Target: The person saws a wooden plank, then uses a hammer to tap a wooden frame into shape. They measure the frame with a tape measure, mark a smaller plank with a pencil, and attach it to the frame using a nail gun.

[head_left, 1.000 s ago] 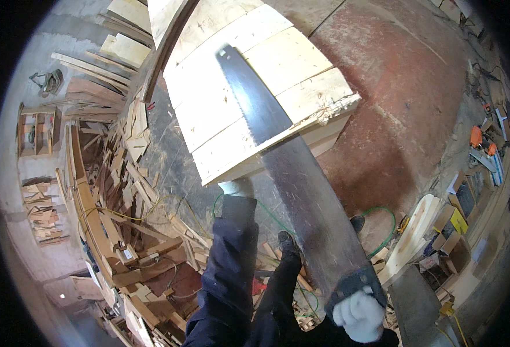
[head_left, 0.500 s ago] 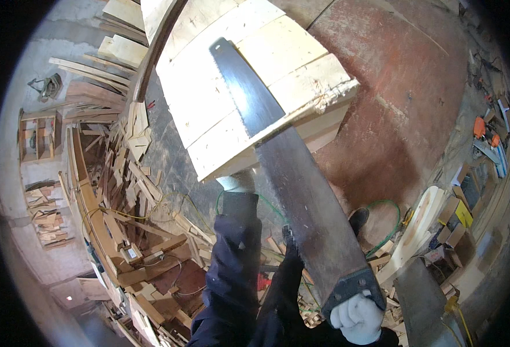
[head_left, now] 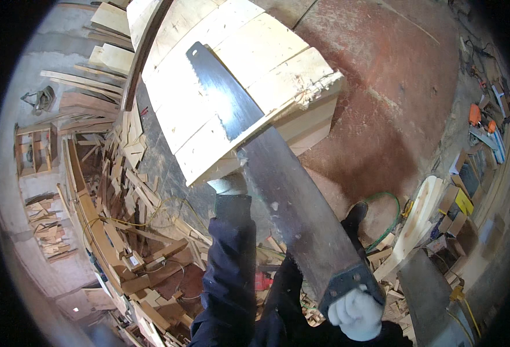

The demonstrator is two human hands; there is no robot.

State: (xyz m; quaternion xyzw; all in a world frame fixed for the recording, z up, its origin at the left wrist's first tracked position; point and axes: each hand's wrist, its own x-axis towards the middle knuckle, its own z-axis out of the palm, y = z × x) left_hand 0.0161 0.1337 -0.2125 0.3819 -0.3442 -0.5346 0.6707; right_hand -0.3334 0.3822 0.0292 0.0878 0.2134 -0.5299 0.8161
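My right hand point(head_left: 356, 314), in a white glove, is closed round the dark handle of a wide handsaw point(head_left: 301, 199). The saw slants up and to the left, its toothed edge on the left side. Its far part crosses the near edge of a pale panel of joined wooden boards point(head_left: 194, 130) and shows bright over the boards. Whether the teeth have cut into the wood I cannot tell. My left hand point(head_left: 229, 184), also white-gloved, reaches to the panel's near left edge from below; its fingers are hidden beneath the wood.
A dark curved strip point(head_left: 145, 55) runs along the panel's left side. Wood offcuts point(head_left: 142, 185) are heaped on the left, with boards leaning at the wall. A green hose point(head_left: 396, 211) loops on the floor at right, near a long pale board point(head_left: 414, 222) and orange tools point(head_left: 475, 115).
The panel and the saw's far end have shifted slightly left in view, along with the surroundings. My right hand keeps its grip on the saw, and my left stays under the panel edge.
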